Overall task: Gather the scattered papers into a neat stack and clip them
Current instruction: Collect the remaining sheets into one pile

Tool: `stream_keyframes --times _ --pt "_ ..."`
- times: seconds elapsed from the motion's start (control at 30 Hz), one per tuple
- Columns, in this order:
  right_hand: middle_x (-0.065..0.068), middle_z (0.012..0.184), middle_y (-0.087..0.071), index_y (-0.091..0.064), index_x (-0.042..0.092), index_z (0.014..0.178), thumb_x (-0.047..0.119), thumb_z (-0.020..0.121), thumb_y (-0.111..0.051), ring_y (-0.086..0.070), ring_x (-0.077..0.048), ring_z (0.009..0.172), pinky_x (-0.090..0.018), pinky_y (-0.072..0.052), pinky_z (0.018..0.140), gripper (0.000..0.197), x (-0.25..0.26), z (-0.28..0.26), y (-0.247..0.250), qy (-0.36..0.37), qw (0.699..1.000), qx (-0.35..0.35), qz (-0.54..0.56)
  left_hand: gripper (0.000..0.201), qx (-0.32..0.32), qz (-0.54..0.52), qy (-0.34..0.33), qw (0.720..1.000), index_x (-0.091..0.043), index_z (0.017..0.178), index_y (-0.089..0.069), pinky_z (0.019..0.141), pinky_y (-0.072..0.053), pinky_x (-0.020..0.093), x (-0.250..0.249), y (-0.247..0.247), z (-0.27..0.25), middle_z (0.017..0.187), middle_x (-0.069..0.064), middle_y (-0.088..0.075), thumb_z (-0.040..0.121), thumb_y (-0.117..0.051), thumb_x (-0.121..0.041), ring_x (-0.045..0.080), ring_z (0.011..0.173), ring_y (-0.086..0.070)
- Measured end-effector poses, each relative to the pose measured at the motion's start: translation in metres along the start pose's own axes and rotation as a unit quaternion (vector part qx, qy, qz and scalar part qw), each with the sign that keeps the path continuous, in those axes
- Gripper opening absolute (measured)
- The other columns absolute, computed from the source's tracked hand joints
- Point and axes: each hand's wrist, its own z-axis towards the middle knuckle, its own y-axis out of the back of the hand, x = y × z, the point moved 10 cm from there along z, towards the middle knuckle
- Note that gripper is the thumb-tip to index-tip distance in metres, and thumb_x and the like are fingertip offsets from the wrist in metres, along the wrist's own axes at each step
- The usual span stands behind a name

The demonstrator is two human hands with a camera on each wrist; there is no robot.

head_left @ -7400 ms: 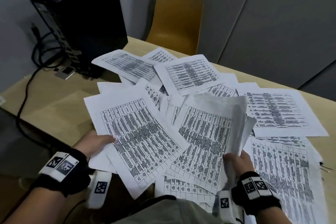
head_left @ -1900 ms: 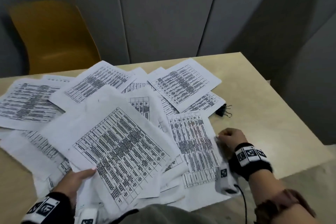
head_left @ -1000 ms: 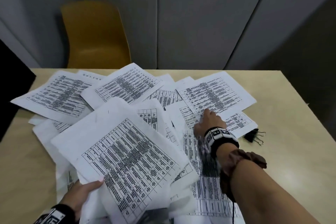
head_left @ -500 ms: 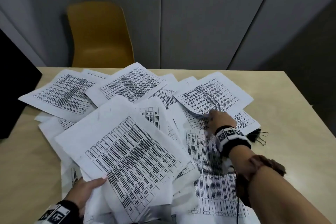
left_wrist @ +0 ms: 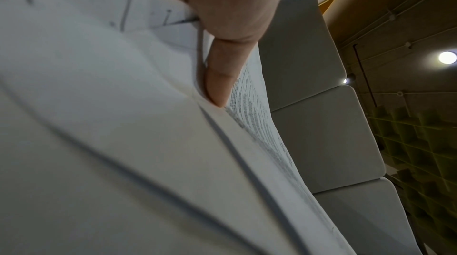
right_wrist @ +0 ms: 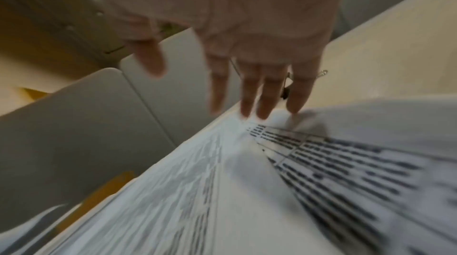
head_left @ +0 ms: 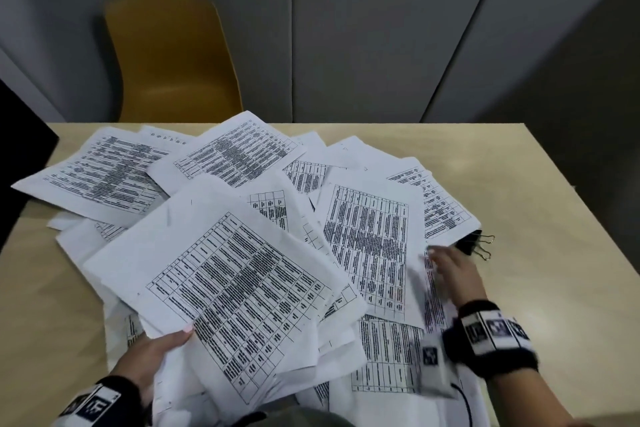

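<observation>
Since half a second ago, the right hand (head_left: 453,270) has been drawn back toward the near right, away from the far printed sheet it was touching, and that sheet has been slid nearer so that it now overlaps the middle of the pile. At present the right hand is held low over the right edge of the scattered papers (head_left: 367,246), its fingers (right_wrist: 249,99) extended and spread with the tips on or just above a sheet edge; contact cannot be confirmed because of motion blur, and nothing is gripped. A bundle of sheets (head_left: 221,274) at the near left is gripped by the left hand (head_left: 156,354), with the thumb laid on top of the printed face and the other fingers (left_wrist: 220,75) tucked between and beneath the sheets, as is seen in the left wrist view. The remaining papers are spread in an overlapping fan across the beige counter (head_left: 540,225), reaching from the far left to the near right. A black binder clip (head_left: 474,246) is partly covered by the right edge of the papers, just beyond the right hand, with its wire handles exposed on the counter. A yellow chair (head_left: 169,59) is placed beyond the far edge of the counter, against grey wall panels (head_left: 381,28).
</observation>
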Motion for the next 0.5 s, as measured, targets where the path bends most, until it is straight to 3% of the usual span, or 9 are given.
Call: stream_keyframes --times 0.1,0.23,0.3,0.37,0.5 --pt "-0.022 0.110 -0.065 -0.063 -0.004 0.105 0.027 0.084 -0.059 -0.059 -0.034 0.095 -0.033 -0.042 0.081 0.038 -0.024 0.027 0.027 -0.136 0.982 -0.130 0.018 0.022 -0.009 -0.005 -0.004 1.000 -0.005 0.099 -0.061 0.108 -0.030 0.054 0.002 0.003 0.002 0.115 0.022 -0.061 0.081 -0.056 0.007 0.039 0.113 -0.054" --pt "-0.021 0.104 -0.064 -0.061 -0.005 0.105 0.029 0.083 -0.061 -0.059 -0.034 0.092 -0.034 -0.040 0.076 0.041 -0.026 0.039 0.029 -0.214 0.962 -0.151 0.080 0.028 -0.011 0.001 -0.012 1.000 -0.001 0.106 -0.060 0.107 -0.031 0.051 0.001 0.003 0.002 0.109 0.018 -0.063 0.079 -0.059 0.007 0.036 0.109 -0.056" --pt "-0.018 0.104 -0.060 -0.059 0.001 0.108 0.026 0.083 -0.060 -0.059 -0.034 0.100 -0.030 -0.038 0.076 0.035 -0.021 0.039 0.023 -0.203 0.968 -0.132 0.063 0.036 -0.011 0.006 -0.015 1.000 0.002 0.113 -0.057 0.108 -0.030 0.049 0.001 0.002 0.001 0.110 0.016 -0.062 0.077 -0.061 0.006 0.033 0.108 -0.055" --pt "-0.021 0.115 -0.061 -0.060 0.003 0.112 0.019 0.085 -0.057 -0.058 -0.035 0.104 -0.029 -0.039 0.077 0.031 -0.018 0.044 0.024 -0.177 0.972 -0.146 0.060 0.040 -0.008 0.000 -0.020 1.000 0.001 0.119 -0.054 0.107 -0.031 0.047 0.000 0.001 0.002 0.108 0.014 -0.061 0.080 -0.058 0.008 0.031 0.105 -0.053" --pt "-0.021 0.103 -0.062 -0.059 0.000 0.100 0.016 0.091 -0.052 -0.058 -0.038 0.100 -0.034 -0.041 0.080 0.020 -0.008 0.033 0.040 -0.115 0.964 -0.231 0.061 0.039 -0.005 -0.018 -0.010 1.000 0.005 0.121 -0.052 0.103 -0.035 0.049 0.002 0.001 0.005 0.086 0.010 -0.066 0.083 -0.053 0.011 0.035 0.099 -0.056"
